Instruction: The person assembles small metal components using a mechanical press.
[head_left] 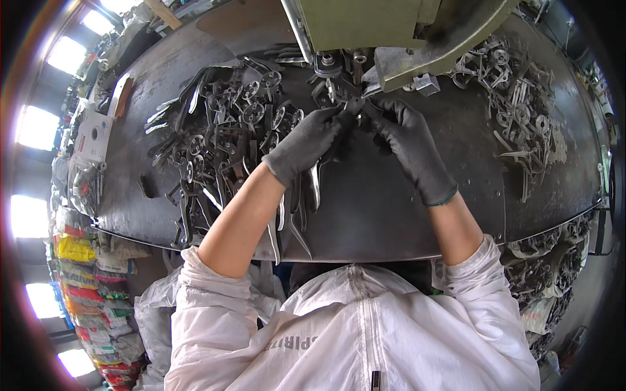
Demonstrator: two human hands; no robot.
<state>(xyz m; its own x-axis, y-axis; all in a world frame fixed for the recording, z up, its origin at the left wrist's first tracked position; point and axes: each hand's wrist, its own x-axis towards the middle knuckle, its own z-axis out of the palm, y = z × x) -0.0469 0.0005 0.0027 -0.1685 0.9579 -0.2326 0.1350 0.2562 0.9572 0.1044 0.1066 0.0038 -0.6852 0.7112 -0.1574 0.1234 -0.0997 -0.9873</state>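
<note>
Both my hands wear dark grey knit gloves and meet under the head of a green machine. My left hand is closed on a dark metal part, held up against the machine's small metal tooling. On the other side of that part, my right hand has its fingers pinched together. What lies between those fingertips is too small and shadowed to make out. Left of my left hand spreads a pile of metal tool parts with curved handles and round pieces, some reaching under my left forearm.
A second heap of similar metal parts lies on the right of the dark metal table. A white box stands at the left edge. Stacked coloured bags are beyond the table's left side, and more parts lie below its right edge.
</note>
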